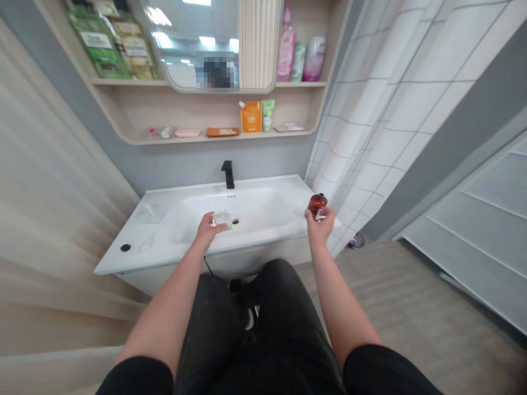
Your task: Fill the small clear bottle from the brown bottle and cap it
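Over the white sink basin [263,211], my left hand [208,227] grips a small clear container [222,220], its thumb and fingers around the left side. The container is beside the dark drain hole. At the right end of the counter, my right hand [320,224] is closed round a reddish-brown bottle [317,202] with a dark top. Whether the bottle touches the counter cannot be made out. A black faucet [229,174] stands behind the basin, between my two hands.
A round black cap-like piece [125,248] and a clear, hard-to-see item lie on the left counter. Above hangs a mirror cabinet [214,137] with bottles, an orange pouch [251,117] and tubes. A tiled curtain [349,120] hangs at the right.
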`<state>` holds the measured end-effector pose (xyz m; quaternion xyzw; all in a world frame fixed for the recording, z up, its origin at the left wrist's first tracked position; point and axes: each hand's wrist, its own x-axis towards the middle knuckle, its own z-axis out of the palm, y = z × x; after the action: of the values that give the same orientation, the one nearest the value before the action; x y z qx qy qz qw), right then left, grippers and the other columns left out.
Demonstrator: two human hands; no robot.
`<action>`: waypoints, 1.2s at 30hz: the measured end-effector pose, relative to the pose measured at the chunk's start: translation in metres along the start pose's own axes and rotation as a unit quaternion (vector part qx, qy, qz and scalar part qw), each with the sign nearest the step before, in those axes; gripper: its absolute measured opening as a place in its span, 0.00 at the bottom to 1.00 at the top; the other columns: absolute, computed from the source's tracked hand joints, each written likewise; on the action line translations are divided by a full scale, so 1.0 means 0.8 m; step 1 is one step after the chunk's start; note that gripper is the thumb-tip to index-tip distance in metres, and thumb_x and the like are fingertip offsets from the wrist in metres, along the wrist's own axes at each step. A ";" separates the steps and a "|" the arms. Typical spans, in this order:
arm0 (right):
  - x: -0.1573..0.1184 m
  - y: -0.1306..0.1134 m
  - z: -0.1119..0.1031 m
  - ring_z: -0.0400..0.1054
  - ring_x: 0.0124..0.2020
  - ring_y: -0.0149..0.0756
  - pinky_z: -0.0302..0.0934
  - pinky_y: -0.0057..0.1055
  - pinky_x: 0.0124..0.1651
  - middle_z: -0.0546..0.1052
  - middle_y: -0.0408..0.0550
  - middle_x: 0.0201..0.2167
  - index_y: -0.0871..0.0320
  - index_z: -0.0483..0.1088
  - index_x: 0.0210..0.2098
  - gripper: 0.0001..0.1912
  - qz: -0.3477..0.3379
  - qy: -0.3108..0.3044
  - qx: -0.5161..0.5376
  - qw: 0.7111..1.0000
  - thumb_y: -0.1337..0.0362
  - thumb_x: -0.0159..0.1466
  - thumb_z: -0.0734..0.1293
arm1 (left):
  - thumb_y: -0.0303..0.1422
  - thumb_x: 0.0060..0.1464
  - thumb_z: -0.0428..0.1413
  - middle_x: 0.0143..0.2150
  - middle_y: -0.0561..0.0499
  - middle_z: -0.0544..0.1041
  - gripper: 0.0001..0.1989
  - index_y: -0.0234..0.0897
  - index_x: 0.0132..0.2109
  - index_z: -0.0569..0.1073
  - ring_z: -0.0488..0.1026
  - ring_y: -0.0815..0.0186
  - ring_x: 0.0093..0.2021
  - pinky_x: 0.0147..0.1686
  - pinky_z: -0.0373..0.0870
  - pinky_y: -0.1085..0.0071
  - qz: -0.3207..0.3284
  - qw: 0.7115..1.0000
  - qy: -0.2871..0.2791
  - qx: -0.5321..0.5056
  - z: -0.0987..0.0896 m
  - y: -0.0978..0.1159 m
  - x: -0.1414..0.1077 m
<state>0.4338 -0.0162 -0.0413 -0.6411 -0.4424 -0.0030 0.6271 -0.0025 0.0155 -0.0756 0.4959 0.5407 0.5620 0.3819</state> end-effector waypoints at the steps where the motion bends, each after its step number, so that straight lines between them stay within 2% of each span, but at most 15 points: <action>1: 0.020 0.013 -0.009 0.71 0.57 0.54 0.66 0.54 0.66 0.73 0.62 0.57 0.60 0.64 0.62 0.39 0.001 0.013 -0.022 1.000 0.46 0.59 0.76 | 0.46 0.33 0.76 0.52 0.47 0.79 0.45 0.41 0.58 0.70 0.78 0.56 0.53 0.53 0.76 0.57 -0.005 1.000 0.001 -0.025 0.000 0.001 0.001; 3: 0.055 0.031 -0.014 0.68 0.63 0.58 0.61 0.56 0.70 0.70 0.67 0.64 0.62 0.60 0.67 0.51 0.015 -0.004 -0.047 0.999 0.48 0.52 0.80 | 0.47 0.32 0.77 0.51 0.46 0.80 0.43 0.39 0.55 0.72 0.78 0.56 0.51 0.52 0.76 0.58 -0.013 0.999 -0.002 -0.053 0.000 0.003 0.001; 6: 0.087 0.045 -0.001 0.69 0.65 0.59 0.62 0.53 0.71 0.70 0.69 0.66 0.62 0.57 0.70 0.60 0.060 -0.106 -0.038 0.992 0.52 0.45 0.83 | 0.49 0.33 0.76 0.50 0.44 0.80 0.40 0.37 0.52 0.74 0.78 0.56 0.49 0.49 0.76 0.59 -0.017 0.998 -0.010 -0.056 -0.002 0.008 0.000; 8: 0.097 0.049 0.011 0.73 0.60 0.57 0.65 0.52 0.67 0.75 0.65 0.63 0.58 0.60 0.68 0.57 0.097 -0.149 -0.043 0.983 0.54 0.44 0.84 | 0.51 0.32 0.76 0.50 0.44 0.80 0.41 0.37 0.51 0.74 0.78 0.56 0.49 0.47 0.76 0.60 -0.015 0.999 -0.005 -0.048 -0.003 0.011 -0.002; 12: 0.097 0.048 0.031 0.77 0.50 0.54 0.69 0.52 0.60 0.82 0.57 0.50 0.56 0.69 0.55 0.44 0.132 -0.156 -0.078 0.976 0.53 0.42 0.84 | 0.51 0.32 0.76 0.48 0.46 0.78 0.42 0.39 0.52 0.73 0.77 0.57 0.47 0.46 0.76 0.59 -0.016 0.999 0.006 -0.041 -0.003 0.014 -0.006; 16: 0.071 0.021 0.062 0.76 0.46 0.51 0.70 0.51 0.57 0.82 0.53 0.46 0.55 0.72 0.51 0.43 0.081 -0.191 0.026 0.978 0.50 0.40 0.85 | 0.45 0.32 0.77 0.47 0.48 0.77 0.39 0.40 0.51 0.73 0.76 0.58 0.48 0.47 0.76 0.59 -0.019 0.997 0.001 -0.073 -0.003 0.014 -0.005; 18: 0.047 -0.003 0.086 0.75 0.47 0.50 0.69 0.50 0.58 0.81 0.53 0.48 0.56 0.72 0.53 0.44 0.066 -0.227 0.111 0.965 0.49 0.40 0.85 | 0.42 0.30 0.78 0.46 0.50 0.76 0.38 0.40 0.50 0.74 0.75 0.59 0.47 0.47 0.77 0.59 -0.024 0.995 0.011 -0.096 -0.003 0.013 -0.004; 22: -0.014 -0.057 0.139 0.74 0.51 0.49 0.69 0.48 0.60 0.80 0.50 0.51 0.53 0.71 0.57 0.44 0.083 -0.334 0.239 0.908 0.50 0.43 0.84 | 0.38 0.29 0.78 0.45 0.51 0.76 0.36 0.40 0.48 0.75 0.75 0.61 0.45 0.46 0.76 0.63 -0.026 0.991 0.010 -0.133 -0.004 0.013 -0.003; 26: -0.066 -0.094 0.185 0.75 0.52 0.48 0.70 0.47 0.60 0.80 0.47 0.52 0.51 0.70 0.58 0.43 0.103 -0.442 0.278 0.847 0.53 0.45 0.84 | 0.35 0.29 0.78 0.44 0.52 0.77 0.35 0.41 0.47 0.75 0.76 0.63 0.44 0.44 0.75 0.66 -0.024 0.988 0.007 -0.152 -0.005 0.016 -0.004; 30: -0.093 -0.103 0.221 0.75 0.53 0.48 0.68 0.48 0.63 0.81 0.46 0.51 0.51 0.70 0.58 0.43 0.090 -0.503 0.264 0.818 0.57 0.44 0.84 | 0.34 0.29 0.79 0.48 0.52 0.77 0.38 0.43 0.50 0.74 0.77 0.63 0.42 0.40 0.76 0.67 -0.044 0.984 0.001 -0.172 -0.006 0.020 -0.006; 36: -0.114 -0.085 0.252 0.77 0.53 0.48 0.68 0.50 0.64 0.82 0.45 0.51 0.51 0.71 0.57 0.42 0.059 -0.513 0.220 0.828 0.62 0.44 0.83 | 0.37 0.33 0.78 0.49 0.50 0.79 0.41 0.44 0.57 0.76 0.78 0.60 0.43 0.39 0.77 0.66 -0.050 0.985 -0.005 -0.163 -0.007 0.016 -0.002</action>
<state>0.2282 0.0832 -0.0807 -0.4207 -0.6504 0.4606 0.4334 -0.0062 0.0112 -0.0628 0.4021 0.4638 0.6203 0.4883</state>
